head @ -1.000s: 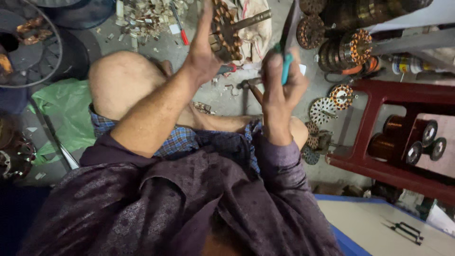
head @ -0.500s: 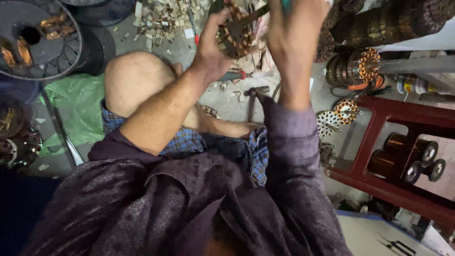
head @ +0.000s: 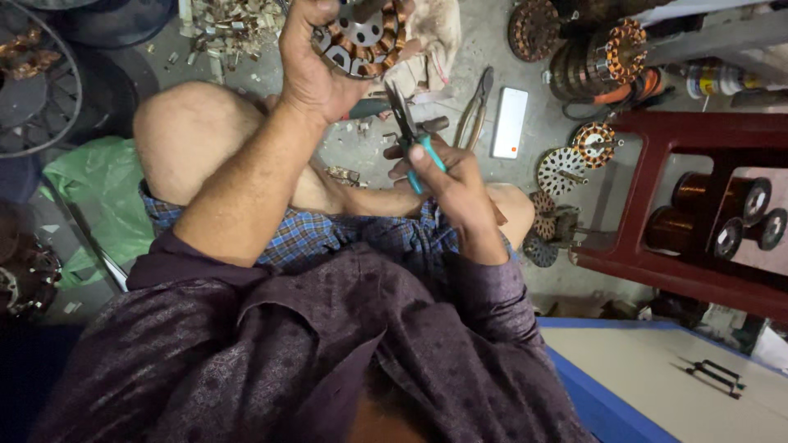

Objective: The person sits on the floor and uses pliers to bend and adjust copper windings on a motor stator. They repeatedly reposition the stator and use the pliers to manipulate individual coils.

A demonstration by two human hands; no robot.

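Observation:
My left hand holds up a round motor stator wound with copper wire coils, near the top of the view. My right hand grips a pair of pliers with teal handles, its dark jaws pointing up toward the stator's lower edge without touching it. Both hands are raised above my bare knees as I sit on the floor.
On the concrete floor lie a second pair of pliers, a white phone, several wound stators and rotor discs. A red shelf holds copper wire spools. A green bag lies left.
The right hand has come down from the stator with the pliers, toward my lap. The left hand keeps the stator raised. The view has shifted so the floor to the right shows.

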